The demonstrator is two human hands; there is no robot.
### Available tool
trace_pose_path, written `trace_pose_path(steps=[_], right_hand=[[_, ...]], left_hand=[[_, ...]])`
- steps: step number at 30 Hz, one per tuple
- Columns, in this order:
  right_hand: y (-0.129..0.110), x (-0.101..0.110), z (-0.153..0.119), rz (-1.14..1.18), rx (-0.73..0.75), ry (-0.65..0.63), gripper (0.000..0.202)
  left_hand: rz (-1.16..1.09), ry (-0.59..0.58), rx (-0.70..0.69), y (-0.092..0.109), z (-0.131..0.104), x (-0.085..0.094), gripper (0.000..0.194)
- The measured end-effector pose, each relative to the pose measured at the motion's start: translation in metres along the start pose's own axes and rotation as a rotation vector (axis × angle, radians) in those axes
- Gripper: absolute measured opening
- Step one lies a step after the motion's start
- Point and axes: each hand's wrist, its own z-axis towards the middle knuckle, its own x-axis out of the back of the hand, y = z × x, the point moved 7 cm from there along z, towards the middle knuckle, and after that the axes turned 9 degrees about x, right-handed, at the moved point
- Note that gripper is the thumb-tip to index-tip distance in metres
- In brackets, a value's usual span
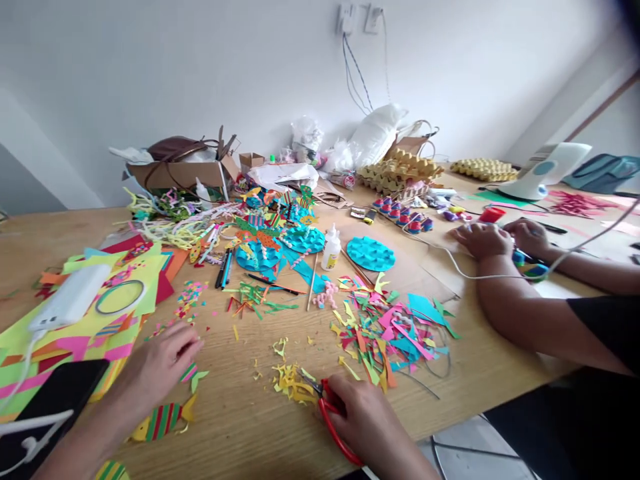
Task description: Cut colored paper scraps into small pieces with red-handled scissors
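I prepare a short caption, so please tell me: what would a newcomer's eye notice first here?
Likely the colourful paper scraps, strewn beyond the right hand, which holds red scissors. Further back, a bright blue disc lies just right of the glue bottle. A striped fish lies near the left hand.

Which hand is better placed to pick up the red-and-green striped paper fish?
Probably the left hand: it is nearer the striped fish, while the right hand is holding the red scissors.
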Motion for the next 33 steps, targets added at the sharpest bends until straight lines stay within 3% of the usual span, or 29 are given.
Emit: trace_pose_path(steps=[4,9,13,17,25,33], right_hand=[[0.002,-0.001,-0.007,0.045,0.058,0.006,0.011],[0.04,0.024,-0.017,0.052,-0.067,0.173,0.013],[0.084,0.055,-0.036,0.017,-0.268,0.417,0.016],[0.105,0.068,-0.045,-0.005,-0.376,0.492,0.018],[0.088,0.056,-0.008,-0.015,-0.31,0.388,0.002],[0.083,0.048,0.013,-0.043,-0.285,0.412,0.008]], left_hand=[[-0.157,-0.035,-0.185,0.056,-0.022,-0.026,0.019],[-0.23,-0.181,-0.276,0.098,-0.041,-0.056,0.02],[-0.286,-0.215,-0.315,0.101,-0.045,-0.066,0.018],[-0.306,-0.261,-0.344,0.101,-0.049,-0.078,0.017],[-0.382,-0.21,-0.392,0.108,-0.055,-0.08,0.018],[-0.452,-0.134,-0.399,0.104,-0.056,-0.077,0.015]])
